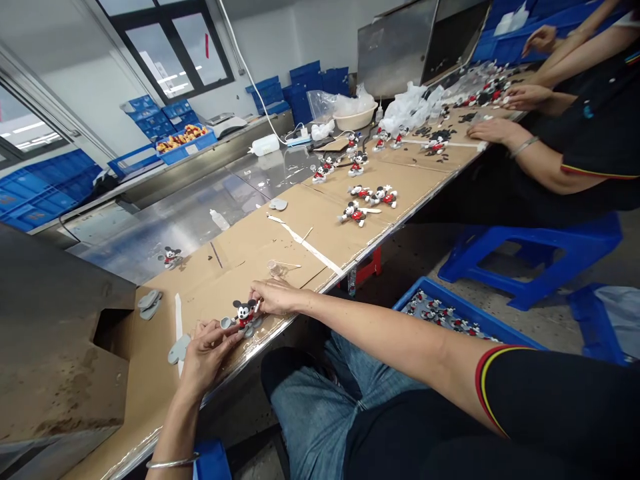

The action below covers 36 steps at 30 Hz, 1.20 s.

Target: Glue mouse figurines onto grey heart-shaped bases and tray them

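Note:
A small Mickey Mouse figurine with black ears and a red body stands upright near the table's front edge, between my hands. My left hand grips it low down, thumb and fingers closed at its grey base. On the other side, my right hand has its fingertips closed at the figurine's white-gloved arm; the exact contact is partly hidden. A grey, heart-like flat piece lies beside my left hand. Behind my right hand are a small clear cup and a thin white stick.
More figurines stand or lie along the cardboard-covered table. Another figurine is at the left, near stacked grey pieces. A metal box borders the left. Co-workers' hands work at the far right. A blue crate sits below.

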### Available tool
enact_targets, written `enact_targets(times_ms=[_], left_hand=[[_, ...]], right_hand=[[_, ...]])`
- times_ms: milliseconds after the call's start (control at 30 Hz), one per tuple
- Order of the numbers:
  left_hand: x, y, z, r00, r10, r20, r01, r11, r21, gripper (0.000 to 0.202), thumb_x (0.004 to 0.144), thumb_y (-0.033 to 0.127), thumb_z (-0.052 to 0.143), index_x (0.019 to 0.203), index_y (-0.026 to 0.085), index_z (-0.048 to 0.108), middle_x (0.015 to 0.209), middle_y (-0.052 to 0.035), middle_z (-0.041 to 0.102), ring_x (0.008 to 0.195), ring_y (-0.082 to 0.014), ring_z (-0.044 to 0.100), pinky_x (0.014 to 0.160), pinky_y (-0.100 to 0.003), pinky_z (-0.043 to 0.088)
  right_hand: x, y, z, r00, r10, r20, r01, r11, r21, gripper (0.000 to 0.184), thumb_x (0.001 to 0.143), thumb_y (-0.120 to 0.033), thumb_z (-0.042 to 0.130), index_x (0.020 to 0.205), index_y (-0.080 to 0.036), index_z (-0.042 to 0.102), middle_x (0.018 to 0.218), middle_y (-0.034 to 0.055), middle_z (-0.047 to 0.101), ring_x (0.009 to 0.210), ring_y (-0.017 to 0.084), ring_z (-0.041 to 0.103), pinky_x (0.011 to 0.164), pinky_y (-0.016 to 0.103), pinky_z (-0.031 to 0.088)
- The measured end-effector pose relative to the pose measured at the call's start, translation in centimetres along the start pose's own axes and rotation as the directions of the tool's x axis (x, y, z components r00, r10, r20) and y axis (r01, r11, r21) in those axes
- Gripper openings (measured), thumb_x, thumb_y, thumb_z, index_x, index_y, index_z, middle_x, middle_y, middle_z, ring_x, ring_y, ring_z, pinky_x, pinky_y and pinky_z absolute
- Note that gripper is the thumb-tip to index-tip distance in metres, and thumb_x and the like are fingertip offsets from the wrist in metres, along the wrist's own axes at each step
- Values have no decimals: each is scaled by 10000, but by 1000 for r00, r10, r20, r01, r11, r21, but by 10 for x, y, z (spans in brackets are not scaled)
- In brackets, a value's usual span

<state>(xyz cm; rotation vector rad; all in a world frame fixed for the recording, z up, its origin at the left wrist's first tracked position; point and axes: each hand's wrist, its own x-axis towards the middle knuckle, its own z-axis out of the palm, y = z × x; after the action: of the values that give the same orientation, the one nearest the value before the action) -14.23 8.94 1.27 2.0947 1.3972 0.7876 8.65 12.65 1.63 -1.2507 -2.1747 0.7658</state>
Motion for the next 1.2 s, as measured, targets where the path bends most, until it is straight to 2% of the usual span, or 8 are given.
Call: enact_targets(times_ms=[167,333,567,833,1200], left_hand=[[6,-4,5,1000,-1,18,2,999,-38,319,698,579,692,854,314,776,724,-34,576,860,-245,443,790,-384,349],[9,-9,2,995,38,94,-29,995,-99,225,743,489,696,864,313,768,770,-37,594,980,-257,437,868,-400,351],[11,-5,2,992,12,129,-1,996,-90,271,750,506,677,797,253,763,806,-54,609,1048,-262,425,933,-399,339],[12,3,-1,988,20,155,-12,998,-56,255,759,481,672,686,244,728,764,-45,604,983,-256,437,891,-381,333],[11,-7,-1,983,18,185,-3,997,-77,217,780,446,671,710,248,728,768,-29,578,974,-238,425,884,-358,317]], right_hand=[[0,0,0,1000,-2,2,2,1000,-5,229,716,-205,710,915,-205,596,931,-15,717,978,207,632,725,263,358],[-1,2,1,1000,-1,10,0,999,43,216,719,-175,700,904,-209,595,904,-33,713,938,179,634,701,245,360],[-2,3,1,1000,-29,-11,30,997,66,250,707,-107,684,915,-200,580,877,-28,710,924,179,636,709,244,364],[-2,6,8,996,-46,-81,55,992,112,385,688,-71,666,1014,-219,526,863,-37,704,874,165,635,727,250,382],[-1,10,8,997,-67,-49,72,992,106,327,711,-98,655,982,-217,515,844,-46,697,859,159,635,747,258,378]])
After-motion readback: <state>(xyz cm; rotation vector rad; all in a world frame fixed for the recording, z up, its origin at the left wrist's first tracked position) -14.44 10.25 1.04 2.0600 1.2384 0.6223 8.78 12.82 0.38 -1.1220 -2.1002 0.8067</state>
